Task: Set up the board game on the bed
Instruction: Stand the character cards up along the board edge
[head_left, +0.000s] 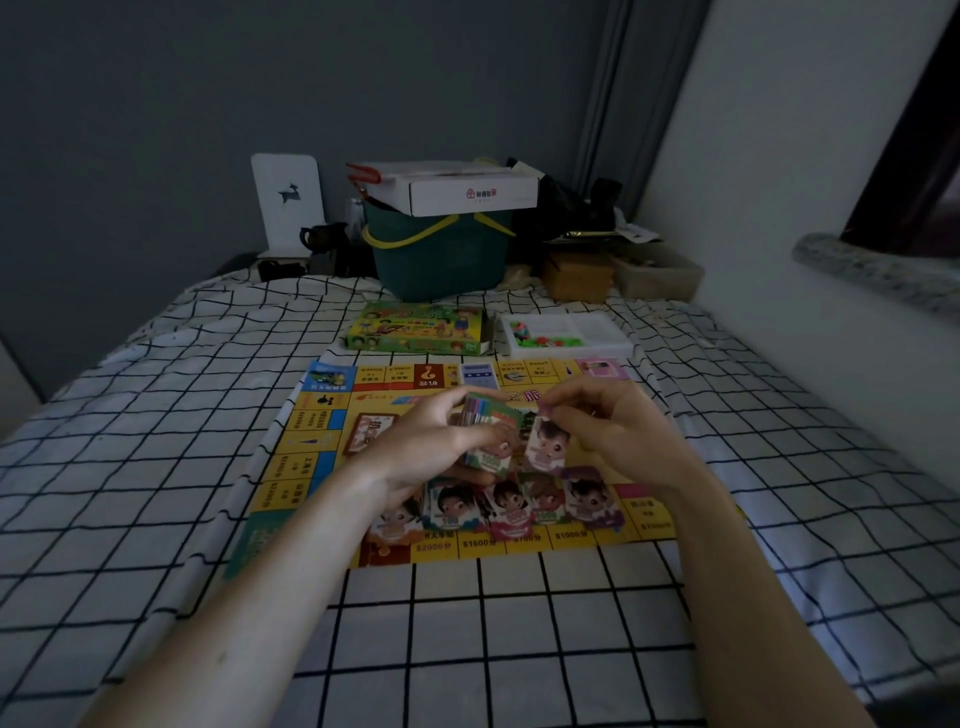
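Game board unfolded flat on checked bed: that step done. Left hand grips stack of play money, fingers curled round it. Below, row of sorted notes along board's near edge (several denominations laid out). Right hand pinches single note at stack, fingers closed on its top edge. Beyond: game box, tray of pieces untouched. Judged roughly midway; money sorting unfinished, pieces not yet placed.

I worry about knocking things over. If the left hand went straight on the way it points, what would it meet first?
Probably the right hand, close across the stack of play money that the left hand grips; depth is unclear.
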